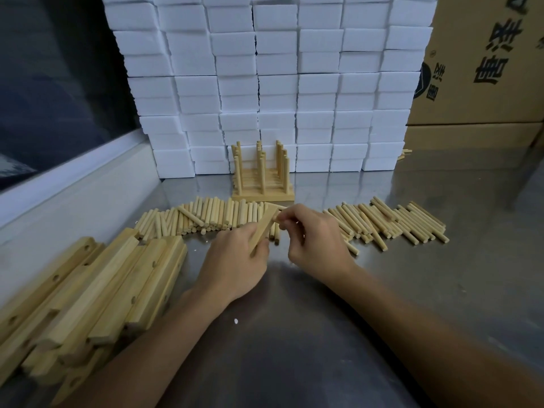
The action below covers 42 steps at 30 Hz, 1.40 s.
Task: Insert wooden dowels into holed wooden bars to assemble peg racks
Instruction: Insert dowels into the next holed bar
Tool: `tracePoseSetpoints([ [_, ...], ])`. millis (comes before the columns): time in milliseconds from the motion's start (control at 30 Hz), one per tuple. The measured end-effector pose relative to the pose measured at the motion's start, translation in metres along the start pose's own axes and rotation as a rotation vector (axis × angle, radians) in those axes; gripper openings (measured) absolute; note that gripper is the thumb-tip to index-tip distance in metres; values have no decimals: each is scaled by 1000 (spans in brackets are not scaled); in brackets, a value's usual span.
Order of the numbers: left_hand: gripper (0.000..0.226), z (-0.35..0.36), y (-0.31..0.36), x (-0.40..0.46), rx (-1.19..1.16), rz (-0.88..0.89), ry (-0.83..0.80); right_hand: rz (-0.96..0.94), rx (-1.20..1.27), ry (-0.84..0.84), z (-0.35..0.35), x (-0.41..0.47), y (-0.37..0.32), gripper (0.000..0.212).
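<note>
left hand (235, 257) grips a wooden bar (265, 226) — right hand (312, 234) pinches its top end.

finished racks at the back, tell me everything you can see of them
The finished racks are pale, unfinished-looking wood: flat bars lying side by side on the steel table, each with dowels standing upright in three rows, left, middle and right. How many bars there are cannot be told. The group stands right before the wall of white foam blocks, whether touching it is unclear, just behind the loose dowels. Neither hand touches it.
</note>
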State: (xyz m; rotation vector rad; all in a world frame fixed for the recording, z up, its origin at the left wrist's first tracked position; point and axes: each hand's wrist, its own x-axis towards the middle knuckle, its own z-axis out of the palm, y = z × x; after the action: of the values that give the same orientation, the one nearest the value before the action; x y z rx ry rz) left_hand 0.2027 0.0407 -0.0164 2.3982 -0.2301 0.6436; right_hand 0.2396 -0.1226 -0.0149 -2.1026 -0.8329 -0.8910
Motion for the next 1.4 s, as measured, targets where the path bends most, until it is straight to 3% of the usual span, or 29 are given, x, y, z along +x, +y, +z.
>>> tracePoseSetpoints([
  [200,21,0,-1,1,-49,-32,-26,51,83,6,1,0,1,7],
  [367,19,1,-5,5,-193,-125,-73,-13,71,104,4,1,-5,11],
  [500,16,0,-9,8,-331,-221,-134,43,222,160,4,-1,-5,13],
  [567,14,-3,-11,10,-416,-271,-166,104,300,156,4,-1,-9,15],
  [700,13,-8,-11,11,-538,-333,-228,404,561,181,10,3,-14,19],
  [833,23,-11,-10,11,-658,-390,-257,484,638,222,12,5,-15,11],
  [967,28,-12,-7,11,-718,-440,-262,432,629,216,15,3,-13,9],
  [1100,30,-11,-8,13,-756,-500,-215,340,605,163,18,2,-17,26],
  [1400,37,-17,-13,17,-1009,-676,-47,436,151,-26,19,1,-14,18],
])
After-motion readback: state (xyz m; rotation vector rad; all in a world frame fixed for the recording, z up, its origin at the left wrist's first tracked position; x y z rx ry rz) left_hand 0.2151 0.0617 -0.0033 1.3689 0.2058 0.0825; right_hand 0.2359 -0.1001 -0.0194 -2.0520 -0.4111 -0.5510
